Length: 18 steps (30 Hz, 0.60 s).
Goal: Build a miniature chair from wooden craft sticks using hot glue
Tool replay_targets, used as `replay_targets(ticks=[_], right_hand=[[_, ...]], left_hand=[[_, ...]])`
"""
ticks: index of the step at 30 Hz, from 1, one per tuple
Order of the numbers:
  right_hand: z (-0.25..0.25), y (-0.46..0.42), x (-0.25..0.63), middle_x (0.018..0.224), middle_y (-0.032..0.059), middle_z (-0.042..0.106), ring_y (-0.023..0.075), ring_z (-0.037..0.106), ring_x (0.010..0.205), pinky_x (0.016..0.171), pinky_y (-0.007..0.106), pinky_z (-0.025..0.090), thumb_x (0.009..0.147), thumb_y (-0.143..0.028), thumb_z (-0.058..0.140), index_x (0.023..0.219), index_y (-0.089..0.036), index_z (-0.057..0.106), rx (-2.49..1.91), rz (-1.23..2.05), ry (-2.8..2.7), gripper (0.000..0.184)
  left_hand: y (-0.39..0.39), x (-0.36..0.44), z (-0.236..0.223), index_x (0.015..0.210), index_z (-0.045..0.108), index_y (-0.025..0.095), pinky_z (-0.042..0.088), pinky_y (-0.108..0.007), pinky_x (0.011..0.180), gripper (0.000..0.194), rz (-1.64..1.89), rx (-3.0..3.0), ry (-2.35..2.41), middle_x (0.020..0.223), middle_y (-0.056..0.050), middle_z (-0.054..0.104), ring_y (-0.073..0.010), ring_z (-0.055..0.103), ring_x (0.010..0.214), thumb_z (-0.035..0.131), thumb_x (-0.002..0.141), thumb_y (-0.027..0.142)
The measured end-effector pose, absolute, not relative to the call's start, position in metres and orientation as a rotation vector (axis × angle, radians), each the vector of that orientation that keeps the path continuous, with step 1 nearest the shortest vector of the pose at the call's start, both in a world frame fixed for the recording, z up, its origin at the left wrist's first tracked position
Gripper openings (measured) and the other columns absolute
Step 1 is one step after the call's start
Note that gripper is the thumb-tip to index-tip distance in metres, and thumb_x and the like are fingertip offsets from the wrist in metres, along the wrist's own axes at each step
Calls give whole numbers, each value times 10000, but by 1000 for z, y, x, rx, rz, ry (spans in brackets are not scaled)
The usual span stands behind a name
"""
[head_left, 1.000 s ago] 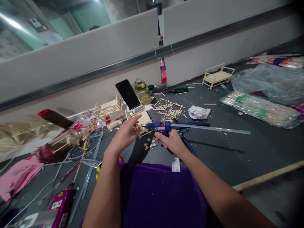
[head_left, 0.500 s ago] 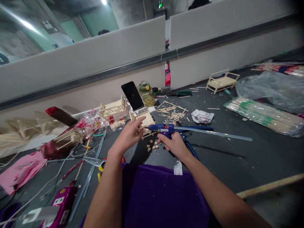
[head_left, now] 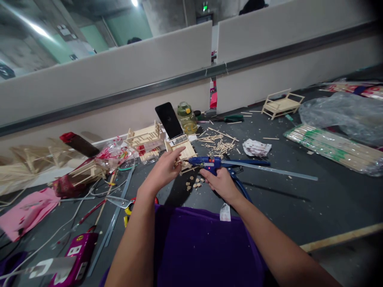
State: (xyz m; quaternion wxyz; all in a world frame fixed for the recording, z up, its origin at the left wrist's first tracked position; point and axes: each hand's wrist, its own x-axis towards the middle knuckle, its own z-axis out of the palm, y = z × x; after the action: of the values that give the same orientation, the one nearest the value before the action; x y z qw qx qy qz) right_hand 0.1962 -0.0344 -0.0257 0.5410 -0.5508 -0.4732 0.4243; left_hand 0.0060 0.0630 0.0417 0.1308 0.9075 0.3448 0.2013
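Note:
In my right hand is a blue hot glue gun, its small red light lit and a long clear glue stick running out of its back. The nozzle points left, close to the fingertips of my left hand. Those fingers are bent together in a pinch; what lies between them is too small and covered to name. Right behind them stands a small wooden stick model with a slatted top, partly hidden by my left hand. Several small wooden bits lie below the gun.
A phone leans upright behind the model, beside a green bottle. Cut sticks and crumpled paper lie to the right, with a finished little bench and bagged sticks beyond. Scissors and a magenta power strip are left.
The view has shifted slightly. Both hands and the glue gun keep nearly the same position, with the nozzle still at my left fingertips.

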Motion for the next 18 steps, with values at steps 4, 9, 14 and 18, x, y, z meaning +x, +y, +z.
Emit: replay_targets(ticks=[4,9,14,18], right_hand=[[-25,-35,197,421,-49,450,96,424,377,410,217,347,831,-540,582,552,-215,472,-1308,974,-1176,442],[-24,-35,198,426,-42,465,104,441,382,414,224,356,826,-534,594,559,-214,485,-1324,980,-1160,431],[-22,-35,196,470,-29,517,91,432,369,395,216,348,809,-534,612,617,-193,543,-1312,1045,-1099,398],[-19,-35,194,560,-8,594,79,422,370,384,214,338,799,-520,623,698,-177,581,-1283,1082,-1050,360]], left_hand=[[63,6,41,1392,445,200,479,-400,873,547,587,2625,1002,1095,-116,639,-232,601,986,520,853,142],[64,6,41,1395,441,209,480,-395,864,550,587,2632,1003,1094,-112,640,-228,602,976,519,855,143],[63,7,42,1387,450,193,477,-384,863,535,588,2634,1013,1078,-110,640,-221,604,953,509,857,149],[62,7,43,1385,454,191,476,-381,862,536,584,2634,1019,1071,-109,641,-223,603,952,516,854,160]])
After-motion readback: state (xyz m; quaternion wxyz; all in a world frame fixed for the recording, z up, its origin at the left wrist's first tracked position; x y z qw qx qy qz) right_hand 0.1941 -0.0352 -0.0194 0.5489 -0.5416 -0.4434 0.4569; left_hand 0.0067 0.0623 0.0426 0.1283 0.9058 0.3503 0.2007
